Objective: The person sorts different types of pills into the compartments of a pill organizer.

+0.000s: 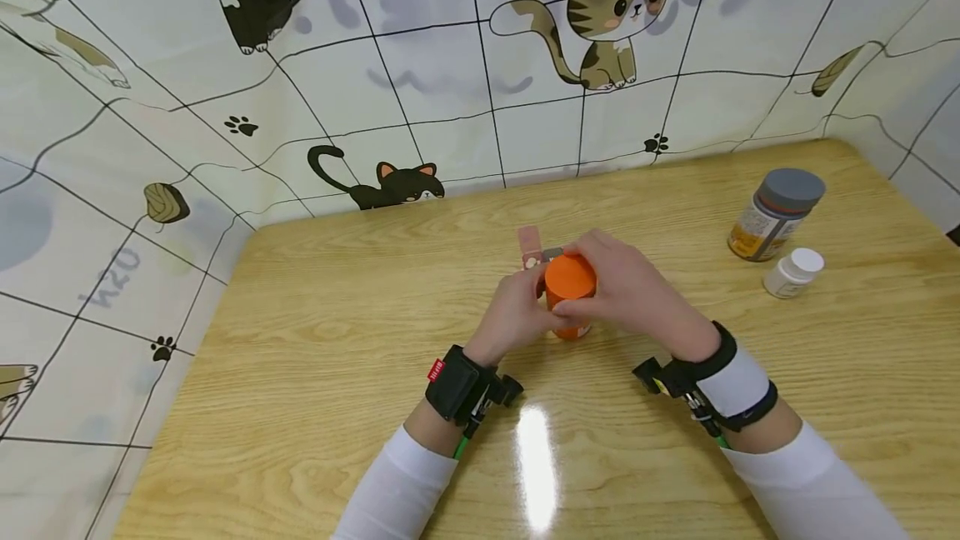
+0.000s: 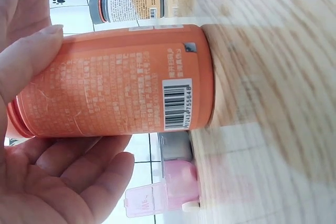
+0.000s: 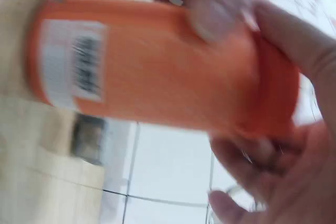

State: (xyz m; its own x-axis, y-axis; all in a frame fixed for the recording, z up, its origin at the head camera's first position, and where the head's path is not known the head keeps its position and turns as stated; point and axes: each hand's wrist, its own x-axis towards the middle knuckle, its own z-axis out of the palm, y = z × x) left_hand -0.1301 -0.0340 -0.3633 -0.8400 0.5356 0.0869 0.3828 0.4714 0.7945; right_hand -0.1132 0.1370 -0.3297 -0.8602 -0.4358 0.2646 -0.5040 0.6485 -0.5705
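Observation:
An orange bottle (image 1: 573, 329) with an orange cap (image 1: 570, 276) stands upright on the table between both hands. My left hand (image 1: 513, 312) grips it from the left, thumb on one side and fingers on the other in the left wrist view. The right hand (image 1: 626, 288) holds the cap from the right, its fingers curled round the rim. Printed text and a barcode (image 2: 177, 104) cover the bottle's side. Just behind the bottle is a small pink case (image 2: 181, 182) with its lid up, beside a grey object (image 2: 176, 146). The right wrist view is blurred.
To the right on the wooden table (image 1: 337, 357) stand a grey-lidded bottle (image 1: 776, 215) with an amber lower part and a small white bottle (image 1: 793, 273). A cat-patterned sheet (image 1: 450, 98) hangs along the table's back and left edges.

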